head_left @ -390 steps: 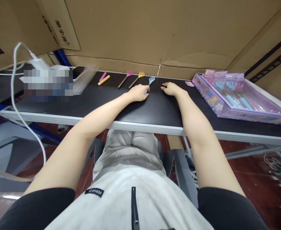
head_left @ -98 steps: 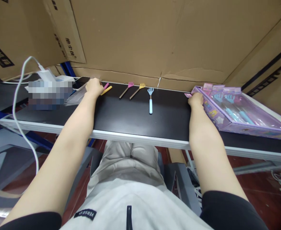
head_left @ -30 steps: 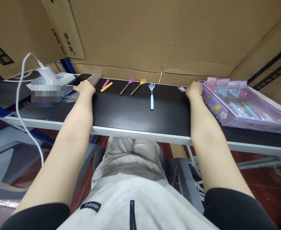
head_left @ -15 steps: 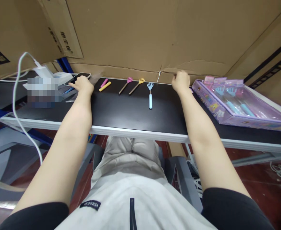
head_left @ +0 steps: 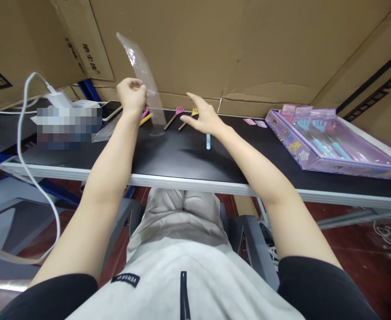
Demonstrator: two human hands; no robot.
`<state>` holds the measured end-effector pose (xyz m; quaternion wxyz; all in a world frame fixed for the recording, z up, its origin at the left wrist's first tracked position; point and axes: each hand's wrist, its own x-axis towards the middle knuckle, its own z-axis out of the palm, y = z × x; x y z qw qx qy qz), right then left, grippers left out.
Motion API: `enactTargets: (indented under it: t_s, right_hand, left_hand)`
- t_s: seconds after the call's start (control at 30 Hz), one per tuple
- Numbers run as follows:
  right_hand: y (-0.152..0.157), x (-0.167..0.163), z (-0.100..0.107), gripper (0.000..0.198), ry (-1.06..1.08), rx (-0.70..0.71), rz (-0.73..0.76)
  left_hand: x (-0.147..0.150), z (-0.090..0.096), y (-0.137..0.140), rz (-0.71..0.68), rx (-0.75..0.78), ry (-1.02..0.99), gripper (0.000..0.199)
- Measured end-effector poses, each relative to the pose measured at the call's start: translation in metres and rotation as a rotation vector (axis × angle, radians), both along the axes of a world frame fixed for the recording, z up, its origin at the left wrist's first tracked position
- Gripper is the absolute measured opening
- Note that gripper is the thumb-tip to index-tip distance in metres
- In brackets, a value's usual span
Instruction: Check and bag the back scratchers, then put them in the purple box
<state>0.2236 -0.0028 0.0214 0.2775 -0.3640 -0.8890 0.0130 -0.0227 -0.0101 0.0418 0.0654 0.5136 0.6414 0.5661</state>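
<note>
Raised above the left part of the table, my left hand [head_left: 133, 96] is closed on a clear plastic bag [head_left: 145, 73] that hangs to its right. My right hand [head_left: 206, 116] is empty, thumb and fingers spread, hovering over a blue back scratcher [head_left: 208, 141] of which only the handle shows. To its left lie a pink hand-shaped scratcher head on a metal rod [head_left: 171, 121] and a yellow one [head_left: 194, 111], its rod partly behind my thumb. A yellow handle [head_left: 145, 119] and a pink handle [head_left: 145, 113] rest beside my left wrist, partly covered.
A purple display box [head_left: 302, 151] with packed blue scratchers stands at the right. Two small pink cards [head_left: 249, 121] lie near the back edge. A phone [head_left: 111, 110], another clear bag [head_left: 105, 131] and a white cable [head_left: 19, 133] are at the left. Cardboard [head_left: 249, 49] walls the back.
My left hand has lifted a clear bag and moved right. My right hand has moved left from the table's back edge and opened, uncovering the small pink cards.
</note>
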Motion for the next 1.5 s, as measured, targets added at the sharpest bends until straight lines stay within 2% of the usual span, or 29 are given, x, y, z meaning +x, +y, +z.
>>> enactTargets:
  t_s: [0.1,0.17,0.27,0.4,0.47,0.53,0.63,0.73,0.87,0.97,1.23,1.5]
  right_hand:
    - [-0.02,-0.022,-0.01,0.111,-0.05,-0.016,0.096]
    - [-0.032,-0.033,-0.017,0.114,-0.072,-0.007,0.087]
    - [-0.049,-0.045,-0.023,0.095,-0.074,-0.01,-0.021]
    - [-0.056,-0.046,-0.015,0.055,0.017,-0.158,-0.148]
    - [-0.054,-0.043,-0.007,0.043,0.179,-0.242,-0.155]
    - [-0.05,-0.037,0.001,0.037,0.398,-0.39,-0.155]
    - [-0.048,-0.024,0.008,0.026,0.669,-0.731,-0.154]
    - [-0.049,-0.007,0.01,0.011,0.76,-1.016,-0.114]
    - [-0.047,0.013,0.01,0.009,0.768,-1.184,-0.084]
    - [-0.04,0.02,0.011,0.009,0.743,-1.232,-0.091]
    - [-0.025,0.029,0.006,0.012,0.752,-1.169,-0.16]
    - [-0.037,0.024,0.011,0.018,0.763,-1.173,-0.233]
  left_hand:
    - [0.02,-0.003,-0.002,-0.009,-0.064,-0.327,0.052]
    - [0.025,-0.009,0.001,-0.027,-0.08,-0.382,0.056]
    - [0.022,-0.021,0.016,-0.043,-0.082,-0.352,0.051]
    - [0.015,-0.039,0.038,-0.096,-0.071,-0.26,0.051]
    - [0.015,-0.044,0.04,-0.153,-0.018,-0.141,0.057]
    - [0.016,-0.045,0.033,-0.249,0.045,0.098,0.071]
    - [0.021,-0.044,0.016,-0.416,0.029,0.53,0.102]
    - [0.03,-0.045,0.002,-0.561,-0.03,0.741,0.113]
    - [0.046,-0.051,-0.004,-0.67,-0.073,0.822,0.101]
    - [0.052,-0.057,-0.004,-0.645,-0.107,0.864,0.082]
    - [0.052,-0.061,-0.004,-0.581,-0.095,0.861,0.06]
    - [0.055,-0.064,0.001,-0.581,-0.092,0.858,0.049]
